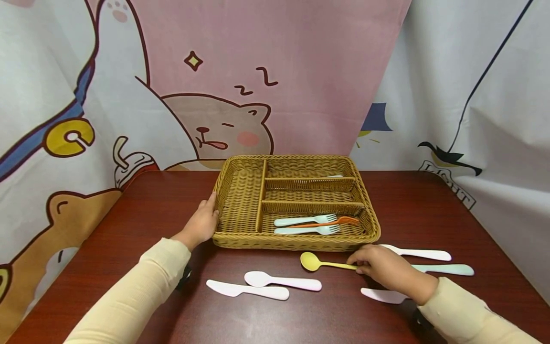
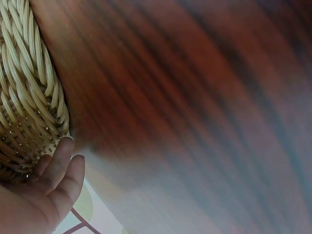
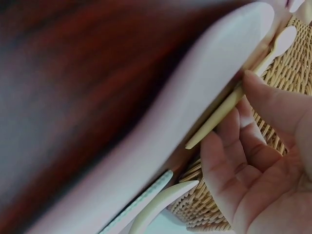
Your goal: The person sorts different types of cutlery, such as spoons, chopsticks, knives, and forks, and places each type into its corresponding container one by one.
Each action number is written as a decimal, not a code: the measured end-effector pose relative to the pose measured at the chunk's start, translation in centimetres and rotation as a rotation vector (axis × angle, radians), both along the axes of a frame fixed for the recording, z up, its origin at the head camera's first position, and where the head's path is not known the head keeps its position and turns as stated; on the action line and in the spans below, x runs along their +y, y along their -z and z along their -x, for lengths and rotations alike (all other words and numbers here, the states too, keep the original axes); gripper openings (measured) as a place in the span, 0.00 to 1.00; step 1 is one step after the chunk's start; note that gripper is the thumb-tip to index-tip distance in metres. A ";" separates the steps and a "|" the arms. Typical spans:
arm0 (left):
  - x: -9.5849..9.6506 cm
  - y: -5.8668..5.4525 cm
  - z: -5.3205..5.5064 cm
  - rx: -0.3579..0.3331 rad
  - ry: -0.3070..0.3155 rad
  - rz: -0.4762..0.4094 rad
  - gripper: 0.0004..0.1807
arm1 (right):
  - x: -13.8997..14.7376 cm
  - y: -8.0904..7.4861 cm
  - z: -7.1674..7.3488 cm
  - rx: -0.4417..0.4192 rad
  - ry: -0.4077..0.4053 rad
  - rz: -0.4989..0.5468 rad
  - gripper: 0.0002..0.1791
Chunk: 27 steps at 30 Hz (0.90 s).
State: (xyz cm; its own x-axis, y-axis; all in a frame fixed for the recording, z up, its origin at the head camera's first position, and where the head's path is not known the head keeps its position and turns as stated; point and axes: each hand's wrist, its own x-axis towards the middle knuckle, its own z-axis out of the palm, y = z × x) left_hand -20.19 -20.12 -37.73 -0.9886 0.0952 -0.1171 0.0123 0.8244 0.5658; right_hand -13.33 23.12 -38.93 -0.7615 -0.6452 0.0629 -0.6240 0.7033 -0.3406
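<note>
A wicker cutlery basket [image 1: 296,242] with several compartments stands at the middle of the dark wooden table. My left hand [image 1: 199,224] touches its left side, the fingers fairly straight along the woven wall [image 2: 34,73]. Just in front of the basket's right front corner, my right hand [image 1: 388,270] pinches the handle of a yellow spoon [image 1: 310,261] between thumb and fingers. The spoon's bowl points left; in the right wrist view the handle end [image 3: 214,119] sticks out past the fingertips. Pale mint forks [image 1: 301,220] and an orange fork [image 1: 349,220] lie in the front compartment.
In front of the basket lie a white spoon [image 1: 296,284] and a white knife [image 1: 258,291]. Around my right hand are a white utensil [image 1: 429,254], a mint-handled one [image 1: 451,270] and a pale knife [image 1: 382,295], all partly covered. A printed cloth [image 1: 322,81] hangs behind the table.
</note>
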 end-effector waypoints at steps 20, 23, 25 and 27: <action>-0.1 0.1 0.1 -0.009 -0.007 -0.010 0.33 | -0.6 0.1 -0.5 0.038 0.018 -0.009 0.12; 0.0 0.0 0.0 -0.014 -0.004 -0.012 0.33 | -0.8 -0.1 -0.7 0.045 0.027 -0.014 0.13; 0.0 0.0 0.0 -0.013 -0.002 -0.008 0.33 | -0.8 -0.2 -0.8 0.055 0.025 -0.008 0.13; 0.0 0.0 0.0 -0.010 -0.002 -0.004 0.33 | -0.8 -0.5 -0.9 0.063 0.022 0.005 0.13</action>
State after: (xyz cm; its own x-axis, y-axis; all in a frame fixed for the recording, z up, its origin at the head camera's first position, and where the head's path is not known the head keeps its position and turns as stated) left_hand -20.21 -20.16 -37.76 -0.9875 0.0937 -0.1264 0.0051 0.8222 0.5692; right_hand -12.45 22.32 -38.44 -0.7698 -0.6279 0.1149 -0.6289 0.7153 -0.3048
